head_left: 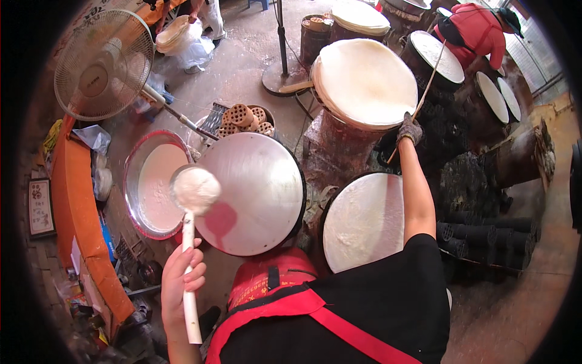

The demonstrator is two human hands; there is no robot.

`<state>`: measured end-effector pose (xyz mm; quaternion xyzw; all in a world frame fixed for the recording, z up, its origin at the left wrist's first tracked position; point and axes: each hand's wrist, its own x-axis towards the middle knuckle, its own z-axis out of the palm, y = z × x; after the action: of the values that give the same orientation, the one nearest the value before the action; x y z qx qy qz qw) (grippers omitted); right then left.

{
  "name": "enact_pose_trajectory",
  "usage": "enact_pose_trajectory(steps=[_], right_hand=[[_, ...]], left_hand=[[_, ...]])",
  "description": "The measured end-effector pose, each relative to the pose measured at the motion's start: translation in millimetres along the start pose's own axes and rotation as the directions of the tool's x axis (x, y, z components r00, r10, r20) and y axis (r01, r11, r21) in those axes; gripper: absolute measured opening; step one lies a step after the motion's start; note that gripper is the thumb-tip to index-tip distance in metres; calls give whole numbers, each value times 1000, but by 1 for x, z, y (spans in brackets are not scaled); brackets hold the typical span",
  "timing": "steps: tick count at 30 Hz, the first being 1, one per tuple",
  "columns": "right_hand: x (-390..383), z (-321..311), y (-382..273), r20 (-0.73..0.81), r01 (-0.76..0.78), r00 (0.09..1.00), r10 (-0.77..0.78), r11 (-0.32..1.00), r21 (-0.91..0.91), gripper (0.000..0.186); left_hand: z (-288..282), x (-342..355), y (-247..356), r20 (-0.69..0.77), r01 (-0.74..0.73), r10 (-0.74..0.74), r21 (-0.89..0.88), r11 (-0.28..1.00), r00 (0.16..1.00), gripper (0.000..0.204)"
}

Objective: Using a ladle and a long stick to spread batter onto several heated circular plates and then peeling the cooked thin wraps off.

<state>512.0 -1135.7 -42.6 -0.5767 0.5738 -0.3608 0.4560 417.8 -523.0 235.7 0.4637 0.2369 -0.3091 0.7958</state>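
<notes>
My left hand [182, 276] is closed round the pale handle of a ladle [190, 303]. The ladle's bowl is heaped with thick whitish batter [197, 189], held up between a red-rimmed basin [128, 203] of batter and the left edge of a bare round griddle [267, 188]. My right hand [410, 131], in a dark knitted glove, grips a long thin stick [434, 71] that slants up and away. That hand is beside the near right edge of a stack of thin round pancakes [367, 82]. Below my right forearm, a pale sheet of batter or pancake [361, 224] covers another griddle.
A fan [100, 73] stands far left, above an orange counter [79, 230]. Perforated coal briquettes [241, 115] fill a container behind the bare griddle; black ones [485, 239] are stacked at right. A pole [281, 42] rises behind. A person in red [473, 30] bends near more griddles.
</notes>
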Motion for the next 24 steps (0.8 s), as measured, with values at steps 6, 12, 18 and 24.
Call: enact_pose_trajectory(steps=[6,12,18,24], right_hand=[[-148,-75,-28,580,-426,791,192,855,297,22],[-346,-131,114,604,428,717,-348,904,12,30],[-553,-174,99,394,592,805,-444,640,-490,49],[-606,-118,87,430,353,877,-214,894,-274,51]], left_hand=[[-17,60,-9,175,179,-264,392,902,948,21],[-56,230,-59,719,-750,393,654,-104,573,23],[-57,233,-24,646,-687,542,708,-162,538,23],[-89,195,20,619,-944,758,331,-11,208,25]])
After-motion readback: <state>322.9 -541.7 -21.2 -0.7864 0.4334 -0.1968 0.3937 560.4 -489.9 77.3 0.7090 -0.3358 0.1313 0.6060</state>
